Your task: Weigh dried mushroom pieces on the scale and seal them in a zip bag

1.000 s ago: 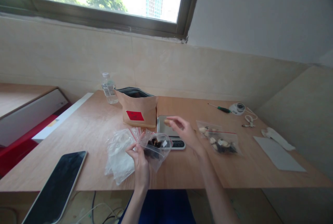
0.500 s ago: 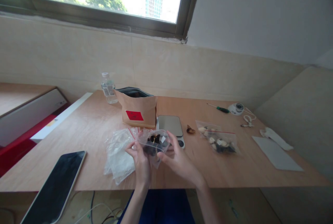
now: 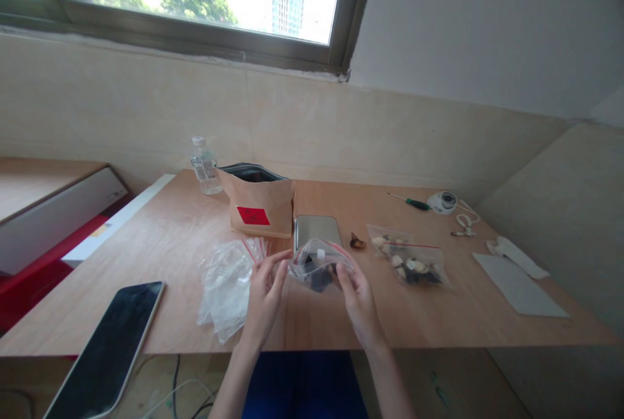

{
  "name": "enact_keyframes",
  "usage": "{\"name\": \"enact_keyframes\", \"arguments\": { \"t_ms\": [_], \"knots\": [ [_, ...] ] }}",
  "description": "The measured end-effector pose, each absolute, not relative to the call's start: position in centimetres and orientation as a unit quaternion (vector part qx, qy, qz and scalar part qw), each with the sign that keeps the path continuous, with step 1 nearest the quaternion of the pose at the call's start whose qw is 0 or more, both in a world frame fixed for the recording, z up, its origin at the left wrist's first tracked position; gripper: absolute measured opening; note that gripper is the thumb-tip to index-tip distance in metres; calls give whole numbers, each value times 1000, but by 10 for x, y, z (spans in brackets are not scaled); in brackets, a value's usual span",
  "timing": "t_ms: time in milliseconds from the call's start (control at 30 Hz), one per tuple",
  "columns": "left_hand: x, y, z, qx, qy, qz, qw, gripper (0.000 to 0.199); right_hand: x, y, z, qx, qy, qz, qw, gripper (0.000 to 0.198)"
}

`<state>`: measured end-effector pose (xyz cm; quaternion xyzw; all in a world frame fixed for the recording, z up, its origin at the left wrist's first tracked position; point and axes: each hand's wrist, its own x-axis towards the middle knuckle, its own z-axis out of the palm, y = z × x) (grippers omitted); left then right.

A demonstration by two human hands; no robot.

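Note:
Between my hands is a clear zip-lock bag [image 3: 319, 273] with dark, dried-looking pieces and a small white piece inside. Its mouth gapes a little. My right hand [image 3: 359, 295] pinches the bag's right edge between thumb and fingers. On the left edge, my left hand [image 3: 266, 286] has thumb and forefinger closed at the bag's corner. Just behind the bag lies a kitchen scale [image 3: 318, 229], its front partly hidden. One brown dried piece [image 3: 357, 241] rests right of the scale. Flat clear zip-lock bags [image 3: 223, 289] lie beside my left hand.
A brown paper pouch [image 3: 260, 204] with a red label stands open behind the flat bags, near a water bottle [image 3: 205, 169]. Filled zip-lock bags [image 3: 414, 266] lie to the right. Farther out are a screwdriver [image 3: 416, 204], a white camera [image 3: 442, 203], white paper [image 3: 519, 286] and a tablet [image 3: 107, 347].
The bag has tipped, its mouth now toward the far side, and shifted right. My right hand has moved right to its edge; my left hand stays at the left side.

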<state>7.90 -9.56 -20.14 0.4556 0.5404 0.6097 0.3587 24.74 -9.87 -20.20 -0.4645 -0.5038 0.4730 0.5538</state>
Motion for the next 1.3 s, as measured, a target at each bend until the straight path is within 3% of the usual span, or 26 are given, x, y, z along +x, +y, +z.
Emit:
{"name": "enact_keyframes", "arguments": {
  "t_ms": [167,367,633,767,867,1000,1100,1300],
  "knots": [
    [72,-91,-202,580,548,510,321,20,246,-99,-213,-488,-519,433,552,47],
    [77,-92,-202,531,529,490,444,32,247,-103,-223,-548,-523,330,563,48],
    [73,-75,-195,565,564,500,335,17,259,-103,-230,-524,-626,325,478,45],
    [69,-75,-191,569,562,497,338,24,258,-102,-232,-531,-569,353,519,47],
    [68,-82,-195,548,508,517,416,37,257,-100,-236,-553,-455,372,590,55],
    [75,-92,-203,533,437,489,534,37,258,-101,-238,-579,-340,360,647,61],
    [89,-96,-208,495,434,508,556,31,256,-106,-238,-588,-401,322,624,58],
    [113,-102,-208,442,475,572,501,30,255,-111,-242,-564,-581,235,538,45]
  ]
}}
